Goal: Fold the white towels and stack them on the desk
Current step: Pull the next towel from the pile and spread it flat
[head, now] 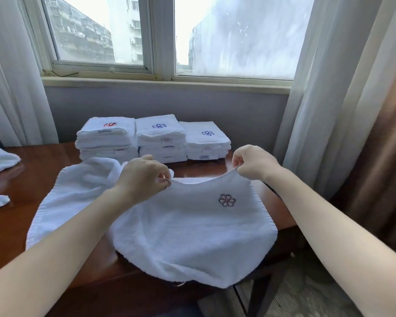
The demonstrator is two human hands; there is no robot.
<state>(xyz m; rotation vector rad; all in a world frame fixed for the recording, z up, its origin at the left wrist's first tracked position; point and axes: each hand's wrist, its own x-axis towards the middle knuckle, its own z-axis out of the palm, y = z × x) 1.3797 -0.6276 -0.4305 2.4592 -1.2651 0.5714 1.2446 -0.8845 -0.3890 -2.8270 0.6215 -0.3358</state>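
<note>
Left grip (142, 177) and right grip (253, 162) each pinch a top corner of the towel (192, 229) between thumb and forefinger, w/ the other fingers curled. The edge between them sags a little. The towel's top is raised off the desk (14, 227). Its lower part lies on the wood and hangs over the near edge (logo (226, 200) up, near the right corner). A 2nd towel (78, 191) lies rumpled just left, partly under it. Behind sit three stacks (161, 138) of folded towels, side by side.

Risks, as I judge them:
- The pinches look shallow, so a quick lift could slip a corner.
- The slack top edge could give a crooked fold.
- The overhanging hem could drag the towel off the desk.
- The held towel may snag the 2nd towel and pull it along.
</note>
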